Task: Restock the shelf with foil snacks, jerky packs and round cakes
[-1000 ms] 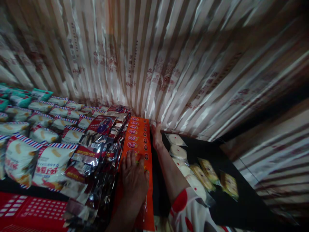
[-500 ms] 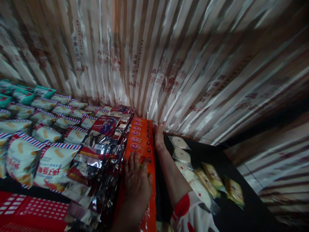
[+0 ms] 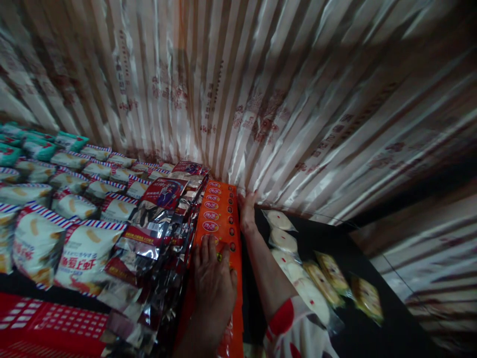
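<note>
My left hand lies palm down on a row of orange packets, its fingers stretched over their top edges. Beyond it, my right hand stands at the right side of the row near its back end. The fingers of that hand are extended and point up, and its palm side is against or close to the packets. Neither hand is wrapped around anything. Directly left of the orange row are stacked dark red and silver packets, some lying tilted on top.
White snack bags with striped edges fill the left, with green bags behind. A red perforated basket sits front left. Round white wrapped cakes and yellow packs lie on the black surface at right. Pleated plastic sheeting hangs behind.
The view has shifted very slightly. Both hands keep their places on and beside the orange packets.
</note>
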Demonstrator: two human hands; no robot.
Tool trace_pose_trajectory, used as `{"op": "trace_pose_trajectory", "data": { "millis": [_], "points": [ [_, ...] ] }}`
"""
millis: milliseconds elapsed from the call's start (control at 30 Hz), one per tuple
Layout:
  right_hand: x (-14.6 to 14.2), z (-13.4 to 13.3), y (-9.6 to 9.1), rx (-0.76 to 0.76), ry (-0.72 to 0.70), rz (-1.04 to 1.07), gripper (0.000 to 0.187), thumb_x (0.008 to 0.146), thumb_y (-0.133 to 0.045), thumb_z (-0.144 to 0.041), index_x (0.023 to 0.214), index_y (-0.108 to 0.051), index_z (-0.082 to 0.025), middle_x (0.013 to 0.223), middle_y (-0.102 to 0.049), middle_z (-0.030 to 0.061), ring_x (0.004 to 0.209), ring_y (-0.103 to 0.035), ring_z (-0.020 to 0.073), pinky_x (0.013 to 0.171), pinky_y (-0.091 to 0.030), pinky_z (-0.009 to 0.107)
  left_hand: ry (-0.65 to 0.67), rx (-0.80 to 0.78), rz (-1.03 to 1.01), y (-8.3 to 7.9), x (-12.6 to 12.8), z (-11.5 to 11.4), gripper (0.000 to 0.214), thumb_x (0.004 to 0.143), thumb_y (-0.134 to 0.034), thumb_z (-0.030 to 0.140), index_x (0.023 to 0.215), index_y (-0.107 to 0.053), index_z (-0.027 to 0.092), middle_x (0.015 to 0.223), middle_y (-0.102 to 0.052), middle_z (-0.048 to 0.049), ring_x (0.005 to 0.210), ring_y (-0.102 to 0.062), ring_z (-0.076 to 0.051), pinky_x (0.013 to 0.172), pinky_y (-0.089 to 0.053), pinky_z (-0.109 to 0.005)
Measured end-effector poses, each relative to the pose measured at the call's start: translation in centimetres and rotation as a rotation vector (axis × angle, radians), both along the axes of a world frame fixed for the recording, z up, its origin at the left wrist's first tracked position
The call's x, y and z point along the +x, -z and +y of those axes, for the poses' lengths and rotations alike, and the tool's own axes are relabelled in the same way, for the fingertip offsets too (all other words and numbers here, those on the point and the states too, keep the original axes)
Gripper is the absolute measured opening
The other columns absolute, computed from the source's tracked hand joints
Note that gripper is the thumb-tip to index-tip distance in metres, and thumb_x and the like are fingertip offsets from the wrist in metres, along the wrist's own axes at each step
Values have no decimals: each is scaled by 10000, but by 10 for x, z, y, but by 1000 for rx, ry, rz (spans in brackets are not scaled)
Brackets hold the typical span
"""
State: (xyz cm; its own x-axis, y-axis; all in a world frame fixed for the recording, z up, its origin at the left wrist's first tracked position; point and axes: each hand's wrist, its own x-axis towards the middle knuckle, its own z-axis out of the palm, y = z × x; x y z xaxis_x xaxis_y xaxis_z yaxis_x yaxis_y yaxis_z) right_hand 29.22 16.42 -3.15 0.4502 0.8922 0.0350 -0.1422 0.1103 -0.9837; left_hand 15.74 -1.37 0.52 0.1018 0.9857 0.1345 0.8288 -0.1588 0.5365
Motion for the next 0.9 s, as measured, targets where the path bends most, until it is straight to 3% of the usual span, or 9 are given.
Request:
{"op": "trace_pose_trajectory", "data": {
  "millis": [200,667,900],
  "points": [
    [-1,1,2,-14,2,33,833,824,-272,-690,1440,94,-267,1370,-476,57,1192,-515,183,1039,-350,394,-7,-4,22,1,1,0,460,796,-556,338,1249,-536,260,1399,-423,-81,1340,-272,-291,1108,-193,-503],
    [-1,-2,-1,18,15,88,818,832,-299,-665,1456,28,-249,1350,-497,88,1179,-527,203,1037,-350,403,-8,0,22,3,4,-3,509,804,-552,335,1297,-491,221,1408,-406,-101,1367,-200,-300,1114,-188,-495],
    [9,1,2,-32,33,-58,737,863,-311,-598,1452,-51,-238,1268,-566,88,1093,-586,182,937,-458,360,-18,-10,23,-1,4,-2,505,793,-577,332,1283,-504,233,1408,-407,-98,1357,-230,-298,1110,-199,-490]
  ]
}}
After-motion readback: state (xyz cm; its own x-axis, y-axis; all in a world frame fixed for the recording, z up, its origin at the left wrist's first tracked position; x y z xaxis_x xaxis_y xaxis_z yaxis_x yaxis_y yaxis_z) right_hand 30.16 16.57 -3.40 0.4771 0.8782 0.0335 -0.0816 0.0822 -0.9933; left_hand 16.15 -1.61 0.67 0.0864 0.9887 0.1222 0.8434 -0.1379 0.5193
